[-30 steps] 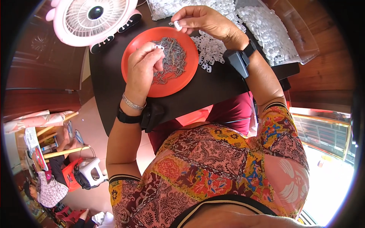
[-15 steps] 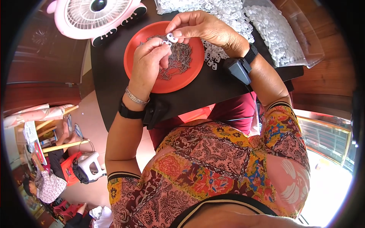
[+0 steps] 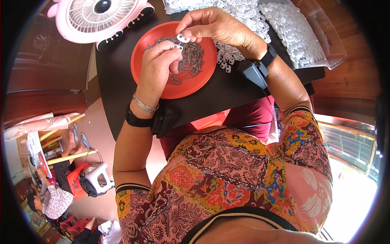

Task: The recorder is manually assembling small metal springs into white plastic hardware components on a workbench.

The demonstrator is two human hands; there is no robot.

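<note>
Above a round red plate (image 3: 170,92), my two hands meet with their fingertips almost touching. My right hand (image 3: 223,32) is closed in a pinch on a small white plastic piece (image 3: 183,38) with dark round holes. My left hand (image 3: 156,65) is also pinched shut, holding another small white plastic piece (image 3: 177,47) just below the first. Whether the two pieces touch is hard to make out. In the plate lies a heap of thin grey screw-like pins (image 3: 191,61), partly hidden by my left hand.
Many loose white plastic pieces (image 3: 229,53) lie right of the plate. A clear bin (image 3: 335,61) full of them stands at the far right. A pink fan (image 3: 99,20) sits at the far left of the black table (image 3: 115,77). Another person (image 3: 57,199) sits at the lower left.
Both hands stay over the plate in nearly the same pose. The white piece in my right fingers has turned slightly, and its holes lie more level. The whole view has shifted a little.
</note>
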